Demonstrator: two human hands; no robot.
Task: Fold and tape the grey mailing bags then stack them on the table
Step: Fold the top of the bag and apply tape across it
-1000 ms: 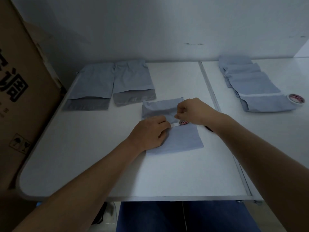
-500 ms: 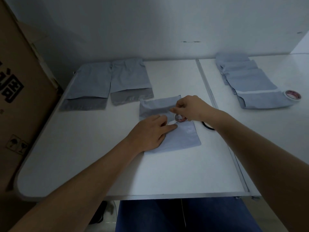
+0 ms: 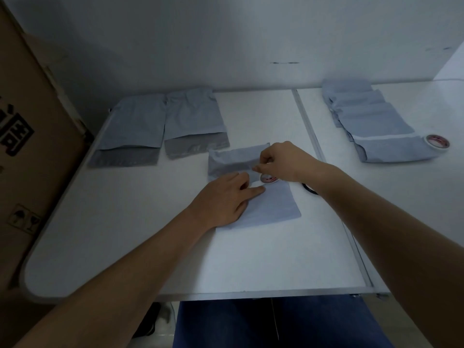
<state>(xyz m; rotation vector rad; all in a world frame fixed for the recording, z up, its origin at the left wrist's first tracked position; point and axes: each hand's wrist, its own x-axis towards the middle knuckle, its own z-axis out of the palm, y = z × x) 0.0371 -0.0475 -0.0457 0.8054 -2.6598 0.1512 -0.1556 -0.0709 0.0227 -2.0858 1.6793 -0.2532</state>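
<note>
Grey mailing bag (image 3: 271, 207) lies flat on the white tabletop (image 3: 125, 222), centre, under both hands. It is pale blue-grey and matte, its top flap folded down so a darker crumpled band sits across the far end and the near part is smooth. Left hand (image 3: 223, 199) lies palm down on the bag's left side, fingers mostly straight and pressing, index tip pointing at the fold line. Right hand (image 3: 283, 160) is just beyond and to the right of the left hand, fingers curled, thumb and index pinching what looks like a tape end; the strip itself is too faint to make out. Small tape roll (image 3: 269, 178) with a red-printed core sits on the bag, just under the right hand and touching distance from the left fingertips. A dark ring (image 3: 309, 189) is partly hidden by the right wrist. Two unfolded bags (image 3: 160, 124) lie side by side beyond the left hand, dark flaps toward the person. A row of overlapped finished bags (image 3: 369, 124) lies well right of the right hand, with a second tape roll (image 3: 436, 143) at its near end. Cardboard box (image 3: 30, 136) stands far left.
</note>
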